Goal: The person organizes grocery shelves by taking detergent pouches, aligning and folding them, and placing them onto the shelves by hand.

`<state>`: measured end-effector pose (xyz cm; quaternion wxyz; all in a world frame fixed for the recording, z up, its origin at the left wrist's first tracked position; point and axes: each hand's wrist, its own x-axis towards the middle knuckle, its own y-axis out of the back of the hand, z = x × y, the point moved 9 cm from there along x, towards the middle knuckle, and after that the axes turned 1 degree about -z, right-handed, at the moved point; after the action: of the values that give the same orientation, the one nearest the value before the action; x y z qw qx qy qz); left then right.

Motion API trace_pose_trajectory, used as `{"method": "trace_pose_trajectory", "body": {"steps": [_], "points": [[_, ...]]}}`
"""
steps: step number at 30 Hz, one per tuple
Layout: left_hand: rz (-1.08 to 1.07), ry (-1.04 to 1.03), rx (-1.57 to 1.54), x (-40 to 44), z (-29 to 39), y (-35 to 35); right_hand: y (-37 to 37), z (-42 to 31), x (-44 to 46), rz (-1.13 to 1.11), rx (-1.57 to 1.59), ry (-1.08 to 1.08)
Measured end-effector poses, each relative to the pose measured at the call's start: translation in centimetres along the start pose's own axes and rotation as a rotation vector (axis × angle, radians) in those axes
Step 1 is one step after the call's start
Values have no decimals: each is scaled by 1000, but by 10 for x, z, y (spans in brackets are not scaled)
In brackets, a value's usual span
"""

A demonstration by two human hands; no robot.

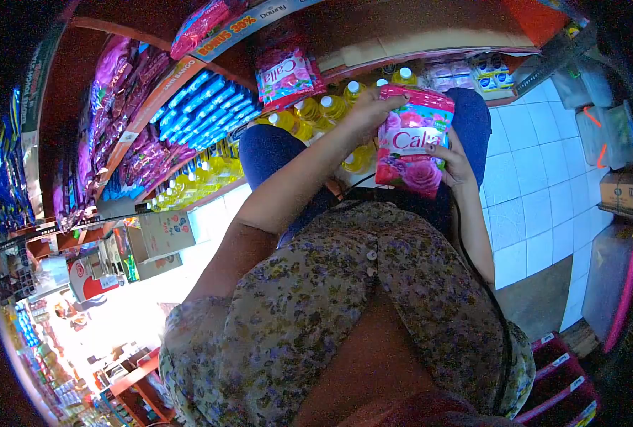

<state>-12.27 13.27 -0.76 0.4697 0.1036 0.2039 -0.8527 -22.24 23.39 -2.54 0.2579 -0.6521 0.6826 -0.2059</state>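
Note:
A pink packet labelled Calla (410,146), printed with roses, is held up in front of my lap. My left hand (375,114) grips its upper left edge, thumb across the front. On the packet's right side, my right hand (456,161) holds the edge, with the thumb on the printed face and the other fingers partly hidden behind. Another pink Calla packet (286,73) sits on the shelf beyond my left hand. Yellow bottles with white caps (334,107) stand behind my left forearm, partly covered by it and my knees.
Blue packets (206,107) and purple packets (114,85) fill the shelves at left. A cardboard box (167,233) lies open below them. White floor tiles (526,164) extend on the right, near clear plastic containers (604,132) and a small brown box (620,193).

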Motion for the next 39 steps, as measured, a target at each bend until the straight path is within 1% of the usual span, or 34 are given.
{"method": "trace_pose_trajectory", "body": {"steps": [1, 3, 4, 5, 7, 8, 9, 11, 12, 13, 15, 16, 17, 19, 20, 21, 23, 24, 27, 28, 31, 33, 35, 37, 39], "points": [[0, -1, -4, -4, 5, 0, 2, 1, 1, -1, -3, -2], [-19, -183, 191, -9, 28, -3, -3, 7, 5, -118, 284, -40], [-88, -271, 129, 0, 23, -2, 4, 15, 7, -40, 376, -52], [-93, -269, 126, -1, 25, -4, 2, 13, 7, -35, 373, -50], [-46, -406, 332, -19, 49, -16, -7, 4, 6, -97, 604, -56], [-46, -312, 403, -36, 62, -28, -1, 5, 9, 62, 517, -85], [-63, -311, 405, -35, 60, -33, -2, 0, 10, 73, 519, -72], [-237, -591, 341, -52, 80, -61, -9, -14, 10, 22, 568, 21], [-292, -590, 433, -58, 82, -71, -10, -27, 9, 28, 607, 118], [-308, -584, 430, -61, 85, -76, -7, -29, 7, 42, 608, 128], [-482, -449, 385, -64, 75, -92, 6, -39, 1, 96, 636, 254], [-420, -429, 372, -49, 63, -87, 14, -38, 3, 14, 786, 318], [-425, -425, 375, -45, 57, -86, 20, -36, 2, 17, 790, 322], [-218, -529, 305, -36, 61, -66, 55, -35, -7, 293, 673, 455], [-142, -572, 260, -32, 56, -57, 69, -38, -14, 377, 574, 533], [-146, -569, 261, -26, 42, -51, 72, -36, -16, 381, 575, 535], [-174, -729, 406, -24, 35, -47, 74, -40, -21, 405, 532, 584], [-189, -771, 637, -23, 31, -47, 71, -40, -21, 418, 551, 552], [-111, -796, 690, -26, 25, -43, 75, -37, -12, 469, 565, 469], [-136, -800, 705, -23, 23, -42, 73, -37, -7, 401, 621, 468], [-118, -848, 741, -24, 21, -44, 67, -40, -7, 382, 556, 487], [-131, -847, 710, -21, 21, -42, 64, -37, -6, 388, 555, 474], [-141, -842, 678, -17, 24, -36, 58, -35, -5, 346, 595, 457], [-265, -797, 610, -9, 27, -39, 60, -34, -6, 366, 590, 456], [-274, -795, 575, -7, 30, -41, 62, -35, -6, 382, 582, 459]]}}
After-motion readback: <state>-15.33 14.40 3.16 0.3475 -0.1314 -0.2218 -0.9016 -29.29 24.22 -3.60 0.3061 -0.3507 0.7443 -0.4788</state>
